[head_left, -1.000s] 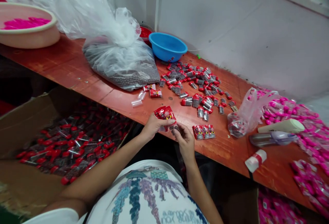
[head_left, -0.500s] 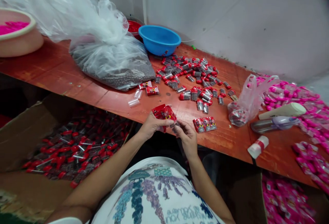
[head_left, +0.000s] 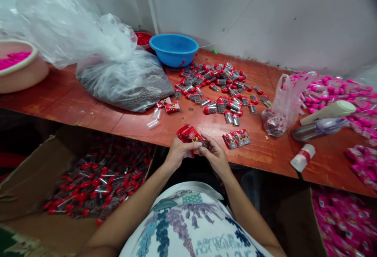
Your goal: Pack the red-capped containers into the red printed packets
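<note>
Red packets (head_left: 191, 134) sit in the grip, beside the table's edge.

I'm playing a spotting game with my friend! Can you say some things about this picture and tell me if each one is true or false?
1. The blue bowl is on the table. True.
2. The left hand and right hand are far apart. False: they are close together, and the left one holds a red packet.
3. The cream basin has pink things in it. True.
4. The big clear bag hangs on the wall. False: it rests on the table.
5. The cardboard box at the lower left is full of blue balls. False: it holds lots of little clear things with red ends.
</note>
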Demonstrator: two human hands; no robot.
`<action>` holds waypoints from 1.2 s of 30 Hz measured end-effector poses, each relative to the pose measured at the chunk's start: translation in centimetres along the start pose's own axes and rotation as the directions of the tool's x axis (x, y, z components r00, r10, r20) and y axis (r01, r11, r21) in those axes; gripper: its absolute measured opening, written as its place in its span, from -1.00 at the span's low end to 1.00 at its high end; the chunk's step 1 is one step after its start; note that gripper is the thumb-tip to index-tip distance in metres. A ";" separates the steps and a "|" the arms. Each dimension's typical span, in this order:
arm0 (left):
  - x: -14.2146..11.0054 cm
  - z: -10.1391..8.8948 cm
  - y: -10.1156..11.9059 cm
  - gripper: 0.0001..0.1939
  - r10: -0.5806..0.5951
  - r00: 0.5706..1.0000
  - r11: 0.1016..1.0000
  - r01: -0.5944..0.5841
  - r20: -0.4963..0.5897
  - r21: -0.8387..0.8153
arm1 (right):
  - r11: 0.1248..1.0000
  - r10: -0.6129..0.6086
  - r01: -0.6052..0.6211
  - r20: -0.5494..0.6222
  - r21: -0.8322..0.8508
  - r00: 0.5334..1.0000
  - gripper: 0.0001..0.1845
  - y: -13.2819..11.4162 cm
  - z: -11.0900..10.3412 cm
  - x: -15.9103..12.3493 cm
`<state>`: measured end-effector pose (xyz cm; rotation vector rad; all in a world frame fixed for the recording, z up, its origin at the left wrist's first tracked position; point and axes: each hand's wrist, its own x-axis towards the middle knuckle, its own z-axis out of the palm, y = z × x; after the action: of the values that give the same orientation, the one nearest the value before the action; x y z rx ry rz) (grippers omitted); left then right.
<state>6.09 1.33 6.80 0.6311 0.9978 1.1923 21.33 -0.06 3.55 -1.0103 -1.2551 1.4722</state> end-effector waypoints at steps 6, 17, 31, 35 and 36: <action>0.1 0.0 -0.8 -0.75 -0.053 0.998 0.998 0.054 -0.014 0.019 | 0.992 -0.054 0.050 -0.035 -0.118 0.998 -0.57 0.5 -0.7 0.0; 1.3 1.0 -2.3 -0.67 -0.360 0.933 0.905 0.351 0.005 -0.239 | 0.982 -0.037 -0.049 -0.437 -0.185 0.899 -0.57 1.8 -7.0 -0.8; 1.6 1.8 -3.4 -0.75 -0.250 0.957 0.952 0.214 -0.150 -0.220 | 0.813 -0.297 -0.001 -0.415 -0.582 0.860 -0.63 0.3 -6.5 -1.3; 1.5 1.8 -3.5 -0.74 -0.146 0.977 0.975 0.115 -0.157 -0.188 | 0.918 -0.218 0.117 -0.236 -0.380 0.947 -0.62 0.7 -1.0 0.3; 1.5 1.6 -3.5 -0.73 -0.126 0.981 0.978 0.097 -0.150 -0.183 | 0.909 -0.232 0.126 -0.233 -0.396 0.944 -0.63 0.9 -0.4 0.7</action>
<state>9.22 1.94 4.17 0.3394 1.0368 1.2295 21.46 0.63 2.60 -1.2649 -1.4113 0.9246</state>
